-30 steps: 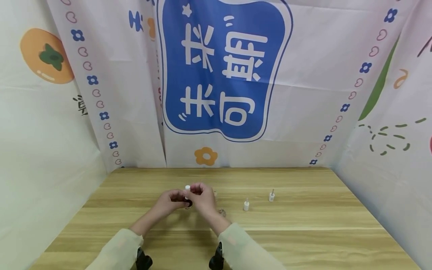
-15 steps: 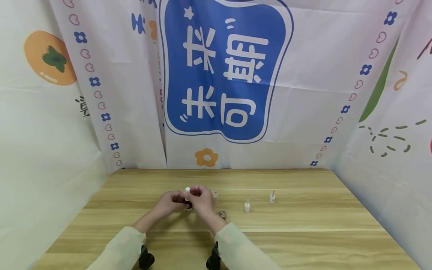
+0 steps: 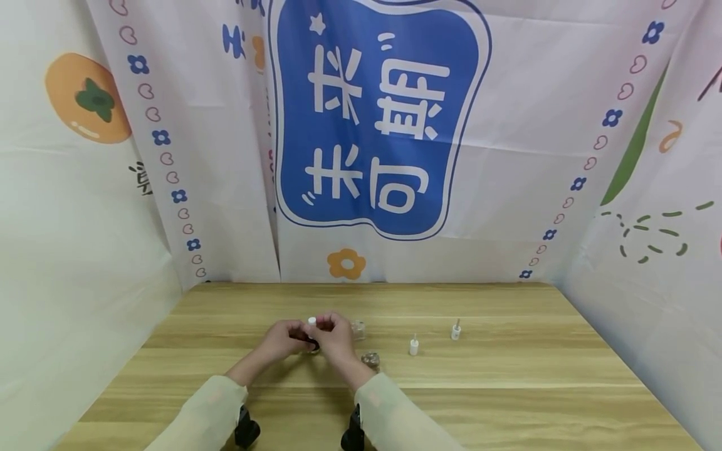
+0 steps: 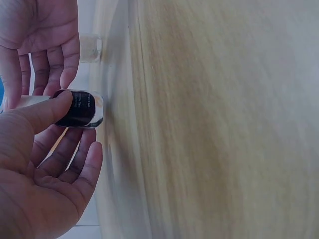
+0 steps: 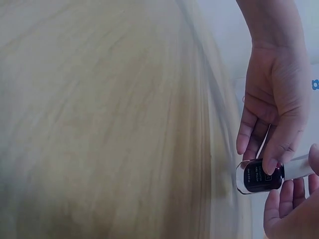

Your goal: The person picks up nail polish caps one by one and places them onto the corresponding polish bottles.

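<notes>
A nail polish bottle point(image 4: 82, 109) with dark polish and small pale lettering is between my two hands. My left hand point(image 3: 280, 339) grips its glass body, thumb pressed on the labelled face in both wrist views. Fingers of my right hand point(image 3: 336, 339) pinch the tall white cap point(image 5: 297, 168), which sits in line with the bottle's neck. Seen from the head, the cap's top stands up between the hands, and only a dark bit of the bottle shows below. The wrist views show the neck end partly covered by fingers.
Just right of my right hand are a clear glass bottle point(image 3: 358, 330) and, nearer, a small glass bottle point(image 3: 370, 359). Further right, two white caps stand with brush stems upward, a nearer cap point(image 3: 414, 347) and a farther cap point(image 3: 455, 332). Printed cloth encloses the wooden table point(image 3: 507, 401).
The white cap sits slightly lower between the hands. My right forearm has shifted a little left, uncovering more of the two glass bottles beside it. The head view has tilted slightly.
</notes>
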`<state>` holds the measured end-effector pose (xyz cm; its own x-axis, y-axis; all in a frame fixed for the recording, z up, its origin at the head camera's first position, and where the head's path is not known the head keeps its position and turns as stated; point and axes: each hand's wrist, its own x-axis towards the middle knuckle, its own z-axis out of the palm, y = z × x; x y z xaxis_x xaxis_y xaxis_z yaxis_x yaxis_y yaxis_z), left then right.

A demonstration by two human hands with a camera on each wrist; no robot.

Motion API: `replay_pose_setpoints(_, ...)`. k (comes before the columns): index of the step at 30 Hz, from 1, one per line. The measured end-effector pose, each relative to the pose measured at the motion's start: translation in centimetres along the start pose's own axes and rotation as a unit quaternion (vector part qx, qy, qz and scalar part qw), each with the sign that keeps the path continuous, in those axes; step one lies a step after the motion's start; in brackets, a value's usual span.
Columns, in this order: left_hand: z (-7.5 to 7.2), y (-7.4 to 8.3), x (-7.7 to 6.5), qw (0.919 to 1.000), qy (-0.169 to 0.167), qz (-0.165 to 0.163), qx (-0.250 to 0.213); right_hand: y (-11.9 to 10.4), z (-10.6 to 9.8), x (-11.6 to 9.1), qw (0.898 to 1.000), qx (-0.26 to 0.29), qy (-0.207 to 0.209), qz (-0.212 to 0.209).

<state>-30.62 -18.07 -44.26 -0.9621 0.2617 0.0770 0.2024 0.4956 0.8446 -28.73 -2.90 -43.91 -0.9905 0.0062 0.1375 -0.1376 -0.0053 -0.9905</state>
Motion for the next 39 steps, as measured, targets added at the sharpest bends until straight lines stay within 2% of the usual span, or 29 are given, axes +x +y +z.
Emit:
replay_pose_setpoints(7, 0.1, -0.22, 0.09, 1.0, -0.004, 0.001, 0.004, 0.34, -0.11, -0.1, 1.0, -0.001, -0.007, -0.009)
replay_pose_setpoints(14, 0.26, -0.22, 0.29, 0.9999, -0.015, 0.003, -0.005, 0.37, -0.38, -0.14, 1.0, -0.016, -0.004, 0.008)
replay_pose_setpoints(17, 0.21, -0.31, 0.29, 0.9998, -0.015, 0.004, -0.01, 0.44, -0.36, -0.05, 1.0, -0.022, -0.008, 0.003)
replay_pose_setpoints(30, -0.08, -0.44, 0.29, 0.9999, -0.014, 0.003, 0.007, 0.29, -0.17, 0.09, 0.999, -0.024, -0.021, -0.006)
replay_pose_setpoints(39, -0.35, -0.31, -0.09, 0.9987, -0.037, 0.008, -0.035, -0.06, -0.14, -0.16, 0.999, -0.035, -0.029, 0.005)
